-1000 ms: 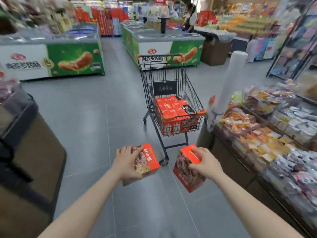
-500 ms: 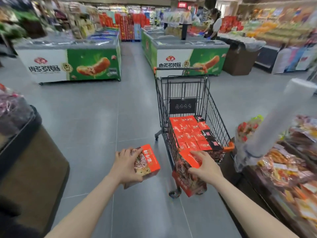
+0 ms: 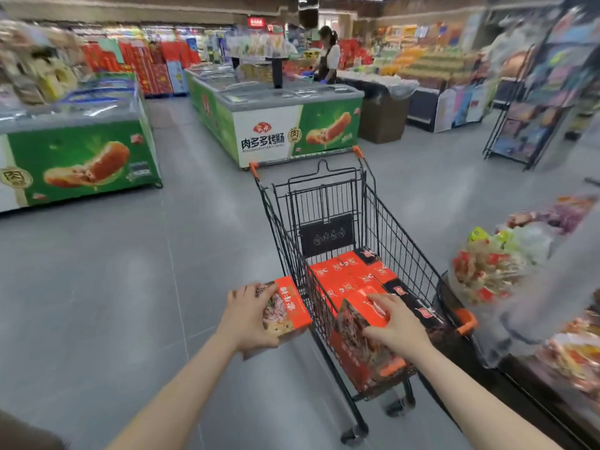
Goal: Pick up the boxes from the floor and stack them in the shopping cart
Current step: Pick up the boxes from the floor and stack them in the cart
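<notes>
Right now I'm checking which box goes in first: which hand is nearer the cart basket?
Right. The right hand holds its box over the shopping cart near rim; the left hand is outside, left of it.

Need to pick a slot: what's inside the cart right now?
The cart holds a layer of orange boxes with some black ones along its right side. The right hand and its box cover the near end; anything beneath the layer is hidden.

Two green chest freezers (image 3: 276, 125) stand on the grey floor (image 3: 113, 287), a snack display (image 3: 506, 264) at right.
</notes>
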The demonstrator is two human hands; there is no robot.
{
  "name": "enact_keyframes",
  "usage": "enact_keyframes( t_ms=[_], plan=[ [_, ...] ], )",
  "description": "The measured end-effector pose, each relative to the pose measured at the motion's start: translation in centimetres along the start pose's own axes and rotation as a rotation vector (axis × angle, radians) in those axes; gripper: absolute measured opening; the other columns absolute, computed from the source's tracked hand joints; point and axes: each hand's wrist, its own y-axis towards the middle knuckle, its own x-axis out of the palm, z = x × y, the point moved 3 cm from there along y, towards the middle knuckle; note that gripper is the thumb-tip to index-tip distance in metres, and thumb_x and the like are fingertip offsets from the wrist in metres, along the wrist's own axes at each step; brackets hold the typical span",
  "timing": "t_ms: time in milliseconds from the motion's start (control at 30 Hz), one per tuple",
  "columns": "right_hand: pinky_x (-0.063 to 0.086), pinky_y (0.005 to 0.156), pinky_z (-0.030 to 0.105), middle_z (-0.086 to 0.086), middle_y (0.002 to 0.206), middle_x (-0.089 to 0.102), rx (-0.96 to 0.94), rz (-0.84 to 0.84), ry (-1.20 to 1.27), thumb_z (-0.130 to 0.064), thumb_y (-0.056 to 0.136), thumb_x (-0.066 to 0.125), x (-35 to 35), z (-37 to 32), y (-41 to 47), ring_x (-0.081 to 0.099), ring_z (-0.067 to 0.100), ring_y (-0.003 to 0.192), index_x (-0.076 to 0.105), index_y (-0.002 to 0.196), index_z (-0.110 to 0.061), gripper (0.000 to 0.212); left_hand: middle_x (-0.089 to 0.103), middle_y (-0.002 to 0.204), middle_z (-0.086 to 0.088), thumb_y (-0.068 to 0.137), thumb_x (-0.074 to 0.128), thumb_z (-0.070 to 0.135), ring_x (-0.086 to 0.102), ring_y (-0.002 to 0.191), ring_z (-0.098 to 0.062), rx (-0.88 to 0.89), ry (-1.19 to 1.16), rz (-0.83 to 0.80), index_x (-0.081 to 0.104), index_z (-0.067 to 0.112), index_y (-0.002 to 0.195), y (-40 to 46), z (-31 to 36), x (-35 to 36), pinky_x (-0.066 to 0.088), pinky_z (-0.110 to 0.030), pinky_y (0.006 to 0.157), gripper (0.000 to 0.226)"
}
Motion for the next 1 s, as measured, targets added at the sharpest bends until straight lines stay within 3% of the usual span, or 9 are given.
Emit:
enact_keyframes(
  t_ms=[133, 267, 400, 600, 767, 900, 1000],
  plan=[
    [0.040, 0.081, 0.029, -0.008, 0.144, 0.037, 0.067, 0.018, 0.007, -0.040, 0.064, 0.070, 0.3, -0.3, 3.7, 0.046, 0.011, 0.121, 0.046, 0.133, -0.041, 0.073, 0.037, 0.138, -0.007, 0.044, 0.049, 0.075, 0.032, 0.128, -0.025, 0.047, -0.056, 0.022, 0.023, 0.033, 0.148, 5.9, -1.7, -0.8, 0.022, -0.040, 0.105, 0.116],
    [0.045, 0.090, 0.035, -0.008, 0.145, 0.037, 0.137, 0.049, -0.026, -0.045, 0.059, 0.066, 0.0, 0.7, 8.5, 0.046, 0.014, 0.124, 0.045, 0.132, -0.044, 0.077, 0.037, 0.138, -0.007, 0.043, 0.043, 0.077, 0.030, 0.130, -0.025, 0.120, -0.096, 0.064, 0.024, 0.033, 0.148, 12.7, -2.5, -1.4, 0.022, -0.040, 0.105, 0.115],
    [0.046, 0.089, 0.034, -0.008, 0.145, 0.037, 0.164, 0.057, -0.043, -0.045, 0.060, 0.068, -0.1, 2.4, 14.2, 0.049, 0.014, 0.120, 0.044, 0.133, -0.045, 0.077, 0.038, 0.138, -0.007, 0.046, 0.059, 0.072, 0.030, 0.129, -0.025, 0.177, -0.089, 0.080, 0.024, 0.035, 0.147, 19.8, -3.0, -1.0, 0.023, -0.041, 0.102, 0.113],
    [0.050, 0.087, 0.037, -0.007, 0.140, 0.037, 0.218, 0.049, 0.005, -0.048, 0.056, 0.063, -0.2, 5.6, 23.6, 0.053, 0.016, 0.113, 0.041, 0.134, -0.045, 0.081, 0.035, 0.138, -0.005, 0.051, 0.065, 0.073, 0.027, 0.130, -0.024, 0.224, -0.043, -0.005, 0.018, 0.036, 0.148, 30.7, -3.8, -0.2, 0.020, -0.043, 0.107, 0.113],
    [0.049, 0.093, 0.038, 0.000, 0.134, 0.035, 0.295, 0.025, 0.018, -0.041, 0.061, 0.069, -0.5, 7.6, 30.7, 0.051, 0.019, 0.113, 0.036, 0.140, -0.036, 0.085, 0.032, 0.140, -0.004, 0.046, 0.043, 0.086, 0.026, 0.130, -0.023, 0.258, -0.023, -0.049, 0.017, 0.034, 0.148, 38.4, -3.9, 0.5, 0.016, -0.041, 0.109, 0.118],
    [0.048, 0.090, 0.035, -0.003, 0.116, 0.043, 0.377, 0.086, 0.040, -0.040, 0.062, 0.071, -0.4, 8.8, 34.0, 0.051, 0.015, 0.102, 0.034, 0.140, -0.038, 0.086, 0.031, 0.140, -0.004, 0.050, 0.053, 0.080, 0.025, 0.130, -0.022, 0.302, -0.049, -0.120, 0.018, 0.033, 0.148, 43.2, -3.9, 3.1, 0.014, -0.041, 0.109, 0.114],
    [0.041, 0.093, 0.032, -0.002, 0.120, 0.045, 0.418, 0.099, -0.005, -0.039, 0.064, 0.072, -0.1, 9.7, 35.9, 0.045, 0.016, 0.110, 0.034, 0.141, -0.031, 0.086, 0.029, 0.140, -0.003, 0.052, 0.055, 0.077, 0.022, 0.131, -0.022, 0.367, -0.014, -0.206, 0.012, 0.034, 0.149, 46.7, -3.5, 5.2, 0.013, -0.040, 0.109, 0.114]
  ],
)
